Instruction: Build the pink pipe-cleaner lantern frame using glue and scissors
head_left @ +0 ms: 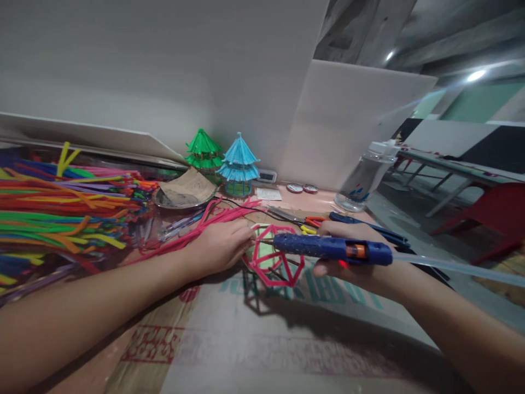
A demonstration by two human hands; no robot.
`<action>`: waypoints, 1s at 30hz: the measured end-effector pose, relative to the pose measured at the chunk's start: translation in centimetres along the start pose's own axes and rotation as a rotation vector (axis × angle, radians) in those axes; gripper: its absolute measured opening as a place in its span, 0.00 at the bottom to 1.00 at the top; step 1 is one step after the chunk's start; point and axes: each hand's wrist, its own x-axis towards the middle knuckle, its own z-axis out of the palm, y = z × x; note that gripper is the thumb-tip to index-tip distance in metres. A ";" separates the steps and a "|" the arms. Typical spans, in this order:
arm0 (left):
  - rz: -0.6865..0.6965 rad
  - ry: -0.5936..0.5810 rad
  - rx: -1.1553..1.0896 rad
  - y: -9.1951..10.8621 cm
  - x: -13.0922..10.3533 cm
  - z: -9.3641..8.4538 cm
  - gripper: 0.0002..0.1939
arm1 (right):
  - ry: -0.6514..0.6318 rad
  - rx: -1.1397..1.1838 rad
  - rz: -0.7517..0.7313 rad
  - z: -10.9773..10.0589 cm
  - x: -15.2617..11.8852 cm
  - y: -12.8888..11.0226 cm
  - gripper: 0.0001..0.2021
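Observation:
A blue glue gun (311, 247) lies in my right hand (328, 268), its fingers closed around the handle and a clear glue stick trailing from its back. The nozzle points left, close to the fingertips of my left hand (229, 246). Those fingers are pinched at the upper left edge of a small pink frame (279, 282) made of pipe cleaners, with several sides and spokes. A pale green panel shows inside the frame. The frame is held above the work surface and casts a shadow on it. Part of it is hidden behind the glue gun.
Bundles of coloured pipe cleaners (61, 213) fill the left side. Loose pink pipe cleaners (221, 216) lie behind my left hand, near a metal bowl (184, 200). Green (202, 150) and blue (238, 158) model pavilions stand behind. Pliers (315, 220) and a clear bottle (361, 178) are at the right.

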 end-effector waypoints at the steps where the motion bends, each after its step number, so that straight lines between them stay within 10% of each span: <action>1: 0.002 0.007 -0.002 0.0 0.0 0.0 0.08 | -0.002 0.002 0.016 0.0 0.0 -0.1 0.29; 30: 0.003 -0.024 -0.046 -0.3 -0.3 0.3 0.15 | 0.000 -0.056 0.046 0.4 -0.1 -0.1 0.32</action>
